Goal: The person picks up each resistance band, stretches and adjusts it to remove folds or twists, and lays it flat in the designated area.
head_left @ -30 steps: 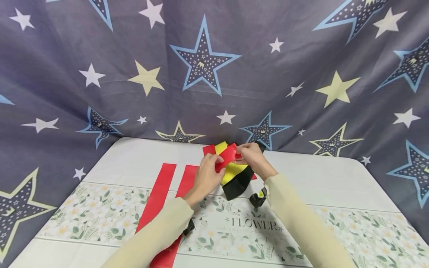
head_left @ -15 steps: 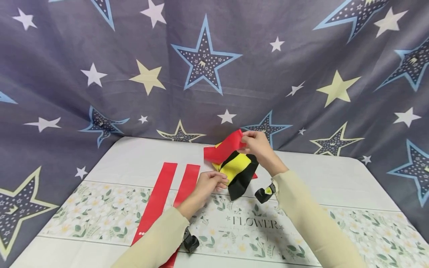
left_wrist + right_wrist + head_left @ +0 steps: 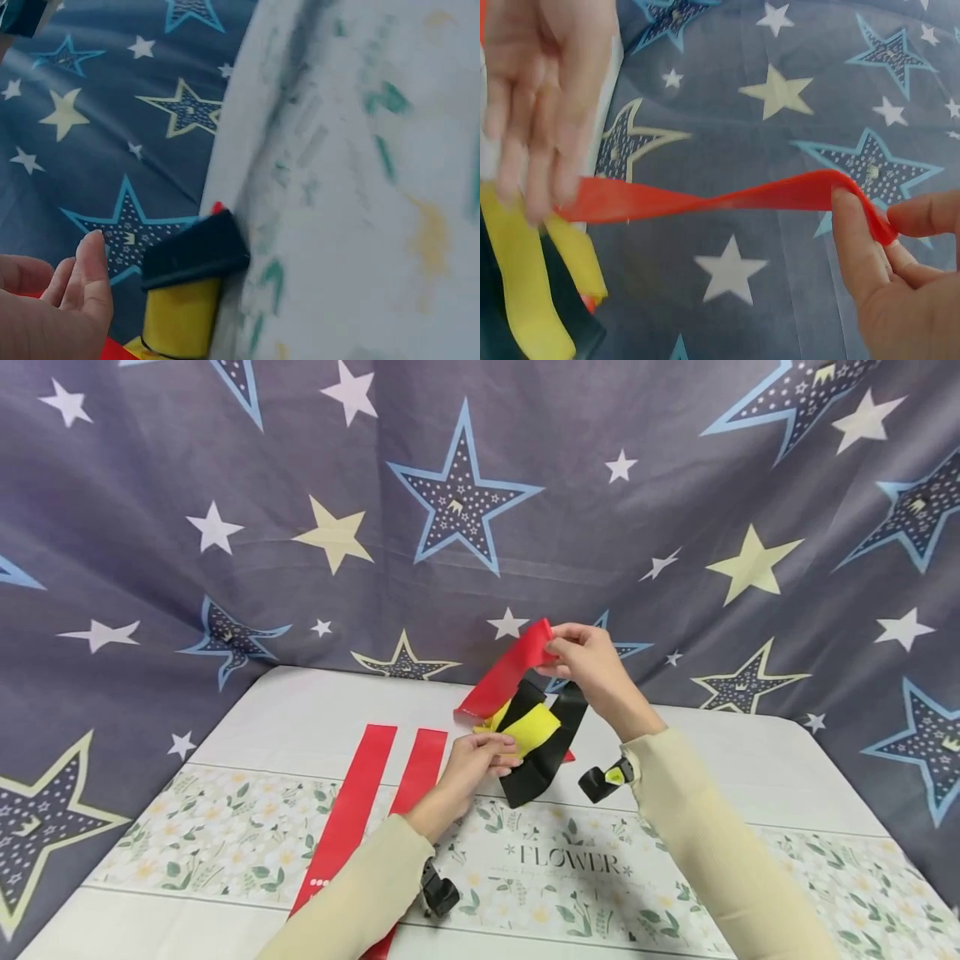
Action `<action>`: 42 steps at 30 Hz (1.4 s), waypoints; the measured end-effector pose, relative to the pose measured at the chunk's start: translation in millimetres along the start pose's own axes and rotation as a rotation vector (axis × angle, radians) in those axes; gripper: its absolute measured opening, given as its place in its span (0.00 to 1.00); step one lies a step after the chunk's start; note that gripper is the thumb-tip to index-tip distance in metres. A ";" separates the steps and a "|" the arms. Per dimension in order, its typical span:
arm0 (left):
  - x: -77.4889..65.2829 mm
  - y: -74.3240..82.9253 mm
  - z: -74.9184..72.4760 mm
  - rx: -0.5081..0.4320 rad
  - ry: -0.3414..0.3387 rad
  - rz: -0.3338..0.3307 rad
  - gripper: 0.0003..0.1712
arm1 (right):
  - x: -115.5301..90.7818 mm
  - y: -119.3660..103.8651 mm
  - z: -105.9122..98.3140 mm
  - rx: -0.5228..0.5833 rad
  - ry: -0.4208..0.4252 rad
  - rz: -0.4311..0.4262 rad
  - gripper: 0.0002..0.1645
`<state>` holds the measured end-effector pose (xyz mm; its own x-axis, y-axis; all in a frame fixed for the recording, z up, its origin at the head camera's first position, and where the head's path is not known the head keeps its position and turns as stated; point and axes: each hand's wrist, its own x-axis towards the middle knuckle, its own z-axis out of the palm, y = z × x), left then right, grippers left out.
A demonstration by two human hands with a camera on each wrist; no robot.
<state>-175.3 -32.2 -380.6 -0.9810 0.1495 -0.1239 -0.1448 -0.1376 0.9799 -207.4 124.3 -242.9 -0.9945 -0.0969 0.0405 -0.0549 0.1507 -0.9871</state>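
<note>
My right hand [image 3: 596, 672] pinches one end of a red ribbon [image 3: 506, 677] between thumb and fingers, raised at the table's back edge. The ribbon slopes down leftward to the pile; in the right wrist view it stretches sideways with a twist midway. My left hand [image 3: 472, 768] is beside a yellow ribbon [image 3: 534, 727], overlapping its near end in the head view. In the right wrist view its fingers [image 3: 544, 142] look straight and blurred over the pile. Black ribbon [image 3: 551, 756] lies folded with the yellow one. In the left wrist view the black ribbon [image 3: 195, 251] crosses over yellow.
Two long red ribbons [image 3: 356, 802] lie side by side on the table, left of my left hand, partly under that sleeve. A floral cloth with printed lettering [image 3: 570, 860] covers the white table [image 3: 712, 760]. A star-patterned curtain [image 3: 300, 460] hangs directly behind.
My right hand has lifted the red ribbon's end up and away from the pile. My left hand has let go of that ribbon and moved down beside the yellow one.
</note>
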 end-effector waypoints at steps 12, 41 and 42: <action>4.2 1.5 -1.9 -0.292 -0.097 -0.115 0.26 | -11.2 -11.1 1.7 -0.024 -0.027 -0.049 0.18; 20.7 20.5 7.1 -0.147 0.109 -0.125 0.13 | -49.9 -7.3 -23.8 0.039 -0.004 -0.146 0.16; 21.9 21.6 7.5 -0.100 0.131 -0.098 0.13 | -50.3 -8.6 -24.2 0.021 -0.007 -0.147 0.16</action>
<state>-198.9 -24.6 -361.0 -0.9690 0.0394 -0.2441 -0.2466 -0.2258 0.9424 -159.0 151.7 -232.7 -0.9751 -0.1236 0.1841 -0.1981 0.1132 -0.9736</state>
